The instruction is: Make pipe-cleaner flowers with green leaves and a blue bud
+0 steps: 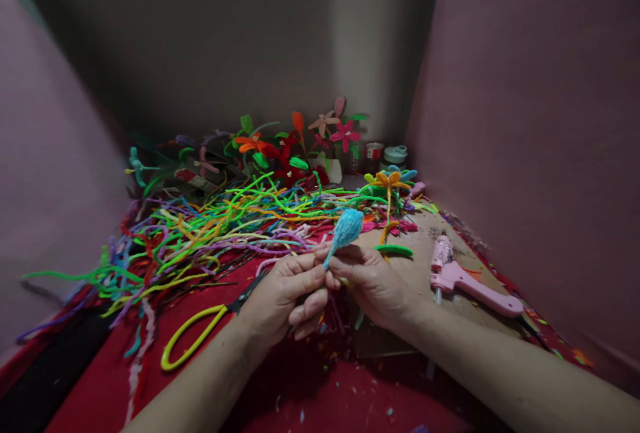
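Between my two hands, in the middle of the head view, stands a light blue pipe-cleaner flower bud [349, 227], its rounded head up and its stem slanting down to the left. My left hand [285, 296] is closed, with thumb and fingers pinching near the stem's lower end. From the other side my right hand [367, 279] pinches the same stem just below the bud, fingertips meeting those of the left. The stem's lowest part is hidden by the fingers. Scissors with yellow handles [193, 339] lie beside my left wrist, their dark blades partly behind that hand.
A heap of loose pipe cleaners [225, 219] spreads across the red cloth [310, 393]. A pink glue gun [470, 286] rests on cardboard [420, 233] at right, near an orange pipe-cleaner flower [389, 181]. Several finished flowers [285, 149] and a lidded jar [395, 155] stand by the back wall.
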`<move>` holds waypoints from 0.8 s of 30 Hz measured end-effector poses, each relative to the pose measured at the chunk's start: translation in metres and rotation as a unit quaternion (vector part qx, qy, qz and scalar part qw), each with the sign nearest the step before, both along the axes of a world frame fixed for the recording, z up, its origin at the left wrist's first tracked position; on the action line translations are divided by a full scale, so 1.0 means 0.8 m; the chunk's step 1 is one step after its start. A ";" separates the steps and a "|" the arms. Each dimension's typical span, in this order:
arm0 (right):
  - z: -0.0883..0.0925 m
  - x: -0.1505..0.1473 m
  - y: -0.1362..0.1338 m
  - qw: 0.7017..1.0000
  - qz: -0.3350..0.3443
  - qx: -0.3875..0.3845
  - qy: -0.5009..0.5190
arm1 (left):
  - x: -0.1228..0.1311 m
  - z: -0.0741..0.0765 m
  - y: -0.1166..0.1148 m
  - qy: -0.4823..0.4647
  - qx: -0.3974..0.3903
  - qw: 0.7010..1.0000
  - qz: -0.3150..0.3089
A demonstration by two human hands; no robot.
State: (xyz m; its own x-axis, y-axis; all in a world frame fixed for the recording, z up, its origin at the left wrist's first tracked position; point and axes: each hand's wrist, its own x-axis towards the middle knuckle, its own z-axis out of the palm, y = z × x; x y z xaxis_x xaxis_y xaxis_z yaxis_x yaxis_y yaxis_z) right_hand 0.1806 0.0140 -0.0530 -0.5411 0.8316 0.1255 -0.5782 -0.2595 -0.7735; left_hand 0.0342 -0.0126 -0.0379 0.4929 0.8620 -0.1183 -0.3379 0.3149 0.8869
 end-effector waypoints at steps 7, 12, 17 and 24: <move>0.000 -0.001 0.000 0.998 -0.050 -0.022 -0.016 | 0.006 0.008 -0.005 0.219 0.132 0.963 0.088; -0.002 -0.003 0.001 0.996 -0.080 -0.024 -0.030 | 0.008 -0.007 -0.007 0.443 0.380 0.781 0.222; -0.004 -0.003 0.000 0.994 -0.089 -0.017 -0.064 | 0.007 -0.014 -0.008 0.469 0.417 0.741 0.240; 0.005 -0.001 0.000 0.997 -0.050 0.016 -0.056 | 0.013 0.009 -0.009 0.315 0.194 0.903 0.220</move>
State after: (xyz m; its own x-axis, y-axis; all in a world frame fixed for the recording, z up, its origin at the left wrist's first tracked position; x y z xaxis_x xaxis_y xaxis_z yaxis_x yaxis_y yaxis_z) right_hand 0.1799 0.0138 -0.0493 -0.4674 0.8788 0.0963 -0.5098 -0.1790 -0.8415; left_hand 0.0444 -0.0202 -0.0309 0.0340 0.9947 0.0973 0.2547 -0.1028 0.9616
